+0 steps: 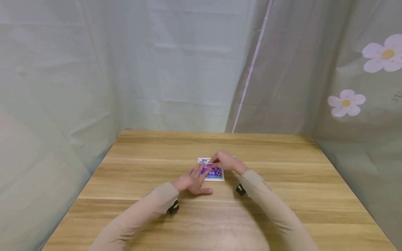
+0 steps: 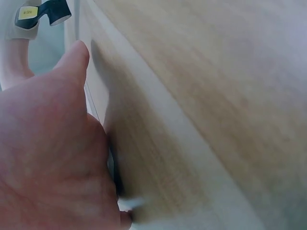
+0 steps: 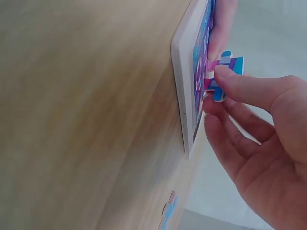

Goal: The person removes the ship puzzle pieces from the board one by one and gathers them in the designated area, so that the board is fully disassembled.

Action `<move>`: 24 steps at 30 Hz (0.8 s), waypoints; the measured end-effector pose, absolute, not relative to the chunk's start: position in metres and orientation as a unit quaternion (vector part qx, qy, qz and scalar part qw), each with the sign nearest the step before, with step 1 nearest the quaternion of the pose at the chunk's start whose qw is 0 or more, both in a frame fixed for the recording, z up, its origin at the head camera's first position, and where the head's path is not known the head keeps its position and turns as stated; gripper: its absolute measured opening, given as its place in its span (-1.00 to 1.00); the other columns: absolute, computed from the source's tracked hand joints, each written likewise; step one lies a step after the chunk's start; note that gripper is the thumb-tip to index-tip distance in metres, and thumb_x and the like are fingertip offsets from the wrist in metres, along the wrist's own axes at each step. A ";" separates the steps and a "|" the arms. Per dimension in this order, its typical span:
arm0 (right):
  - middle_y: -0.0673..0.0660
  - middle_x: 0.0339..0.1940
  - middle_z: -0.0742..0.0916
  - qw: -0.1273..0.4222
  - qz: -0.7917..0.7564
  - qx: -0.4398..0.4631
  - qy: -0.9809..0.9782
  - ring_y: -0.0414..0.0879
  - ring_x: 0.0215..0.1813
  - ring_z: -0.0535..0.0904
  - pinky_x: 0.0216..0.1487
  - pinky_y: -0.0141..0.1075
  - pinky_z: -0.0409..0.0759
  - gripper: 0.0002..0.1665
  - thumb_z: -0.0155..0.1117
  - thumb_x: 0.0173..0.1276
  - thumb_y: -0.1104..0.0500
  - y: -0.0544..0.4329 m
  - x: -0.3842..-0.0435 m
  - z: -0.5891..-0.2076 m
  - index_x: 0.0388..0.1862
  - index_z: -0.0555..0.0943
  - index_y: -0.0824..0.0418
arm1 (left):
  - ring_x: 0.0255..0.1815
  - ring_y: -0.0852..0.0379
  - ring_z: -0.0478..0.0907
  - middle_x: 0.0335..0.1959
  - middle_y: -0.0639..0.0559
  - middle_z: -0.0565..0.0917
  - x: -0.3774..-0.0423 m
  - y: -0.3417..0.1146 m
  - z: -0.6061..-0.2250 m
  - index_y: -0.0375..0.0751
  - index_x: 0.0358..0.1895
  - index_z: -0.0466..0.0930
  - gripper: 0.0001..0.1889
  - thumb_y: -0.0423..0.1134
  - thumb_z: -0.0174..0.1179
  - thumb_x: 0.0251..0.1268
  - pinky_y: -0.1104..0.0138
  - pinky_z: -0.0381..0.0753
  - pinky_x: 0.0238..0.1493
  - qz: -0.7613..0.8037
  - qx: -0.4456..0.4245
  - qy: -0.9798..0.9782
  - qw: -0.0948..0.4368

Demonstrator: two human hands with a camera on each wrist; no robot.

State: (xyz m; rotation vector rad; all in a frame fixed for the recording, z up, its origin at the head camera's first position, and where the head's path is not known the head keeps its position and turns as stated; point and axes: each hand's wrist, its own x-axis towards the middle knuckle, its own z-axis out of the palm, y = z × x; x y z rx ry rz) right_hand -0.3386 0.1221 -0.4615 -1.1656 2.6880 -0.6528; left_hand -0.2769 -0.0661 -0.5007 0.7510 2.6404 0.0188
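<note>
A jigsaw puzzle board (image 1: 215, 176) with a pale raised frame and a purple, pink and blue picture lies on the table. My left hand (image 1: 195, 182) rests on its left side, fingers extended over the picture and thumb spread out on the wood. Over the upper part of the board, my right hand (image 1: 224, 161) pinches a blue and purple jigsaw piece (image 3: 237, 65) between thumb and fingers. The piece stands tilted up from the picture, its lower edge right at the surface. A left fingertip (image 3: 218, 45) presses close beside it. In the left wrist view, the palm (image 2: 43, 148) hides the board.
Another blue piece (image 3: 169, 212) lies on the table past the board, mostly hidden behind the right hand in the head view. The wooden table (image 1: 141, 167) is bounded by hanging cloth (image 1: 188, 69) at the back and sides. Each wrist wears a small black camera (image 1: 240, 189).
</note>
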 end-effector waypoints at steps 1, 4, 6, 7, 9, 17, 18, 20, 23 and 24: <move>0.13 -0.26 0.80 0.069 -0.216 -0.385 0.895 -0.24 -0.34 0.65 -0.20 -0.50 0.60 -0.86 0.34 0.25 0.28 0.122 -0.339 -0.462 -0.21 0.75 0.24 | 0.60 -0.14 -0.44 0.58 -0.22 -0.40 -0.277 -0.067 -0.500 0.01 0.57 -0.39 0.06 0.51 -0.14 0.22 -0.04 -0.16 0.56 0.010 0.269 0.943 0.198; 0.14 -0.24 0.80 0.071 -0.230 -0.368 0.898 -0.21 -0.34 0.66 -0.19 -0.44 0.62 -0.86 0.32 0.27 0.30 0.123 -0.342 -0.465 -0.21 0.75 0.23 | 0.60 -0.13 -0.45 0.58 -0.20 -0.42 -0.276 -0.068 -0.497 0.03 0.57 -0.39 0.04 0.50 -0.15 0.23 -0.04 -0.18 0.56 0.014 0.270 0.940 0.207; 0.16 -0.19 0.80 0.085 -0.257 -0.340 0.901 -0.21 -0.30 0.67 -0.15 -0.42 0.63 -0.83 0.29 0.29 0.31 0.125 -0.345 -0.468 -0.17 0.74 0.24 | 0.60 -0.12 -0.47 0.58 -0.18 -0.44 -0.275 -0.069 -0.494 0.04 0.57 -0.41 0.04 0.51 -0.17 0.23 -0.03 -0.20 0.56 0.015 0.275 0.938 0.212; 0.19 -0.18 0.80 0.095 -0.281 -0.325 0.898 -0.19 -0.30 0.68 -0.15 -0.40 0.65 -0.82 0.27 0.30 0.33 0.126 -0.346 -0.468 -0.15 0.73 0.28 | 0.60 -0.12 -0.46 0.58 -0.19 -0.43 -0.275 -0.069 -0.492 0.04 0.57 -0.40 0.04 0.51 -0.17 0.23 -0.03 -0.20 0.56 0.016 0.276 0.937 0.214; 0.24 -0.14 0.79 0.102 -0.317 -0.295 0.896 -0.18 -0.28 0.68 -0.15 -0.40 0.65 -0.78 0.23 0.31 0.36 0.129 -0.348 -0.466 -0.09 0.70 0.34 | 0.60 -0.12 -0.45 0.58 -0.19 -0.43 -0.274 -0.070 -0.489 0.03 0.57 -0.41 0.04 0.52 -0.19 0.23 -0.03 -0.20 0.56 0.016 0.277 0.936 0.214; 0.26 -0.13 0.75 0.072 -0.379 -0.198 0.901 -0.12 -0.30 0.57 -0.32 -0.40 0.51 -0.69 0.10 0.39 0.34 0.147 -0.350 -0.460 0.05 0.64 0.34 | 0.59 -0.10 -0.50 0.57 -0.15 -0.47 -0.275 -0.066 -0.491 0.09 0.56 -0.45 0.06 0.51 -0.12 0.20 0.00 -0.27 0.57 0.011 0.261 0.940 0.218; 0.26 -0.08 0.75 0.075 -0.375 -0.198 0.902 -0.13 -0.26 0.57 -0.29 -0.41 0.52 -0.68 0.09 0.40 0.33 0.148 -0.350 -0.461 0.07 0.64 0.32 | 0.59 -0.10 -0.50 0.57 -0.15 -0.47 -0.274 -0.066 -0.492 0.09 0.56 -0.44 0.07 0.52 -0.11 0.18 -0.01 -0.27 0.57 0.012 0.259 0.941 0.218; 0.26 0.01 0.72 0.080 -0.374 -0.202 0.902 -0.10 -0.20 0.57 -0.24 -0.39 0.54 -0.65 0.07 0.42 0.32 0.151 -0.349 -0.464 0.12 0.62 0.29 | 0.60 -0.11 -0.49 0.58 -0.16 -0.47 -0.273 -0.064 -0.494 0.09 0.57 -0.43 0.09 0.54 -0.10 0.15 -0.01 -0.26 0.57 0.013 0.253 0.943 0.216; 0.27 0.08 0.69 0.083 -0.383 -0.202 0.898 -0.09 -0.17 0.58 -0.20 -0.37 0.56 -0.64 0.07 0.44 0.30 0.154 -0.349 -0.467 0.16 0.59 0.28 | 0.60 -0.12 -0.47 0.58 -0.17 -0.45 -0.271 -0.062 -0.496 0.09 0.57 -0.42 0.10 0.56 -0.11 0.13 -0.02 -0.25 0.57 0.012 0.247 0.947 0.206; 0.27 0.08 0.69 0.083 -0.390 -0.196 0.896 -0.10 -0.17 0.58 -0.20 -0.37 0.57 -0.63 0.07 0.44 0.30 0.156 -0.348 -0.468 0.18 0.58 0.28 | 0.60 -0.12 -0.47 0.58 -0.17 -0.45 -0.270 -0.061 -0.496 0.09 0.57 -0.41 0.10 0.56 -0.11 0.13 -0.02 -0.25 0.57 0.014 0.246 0.948 0.202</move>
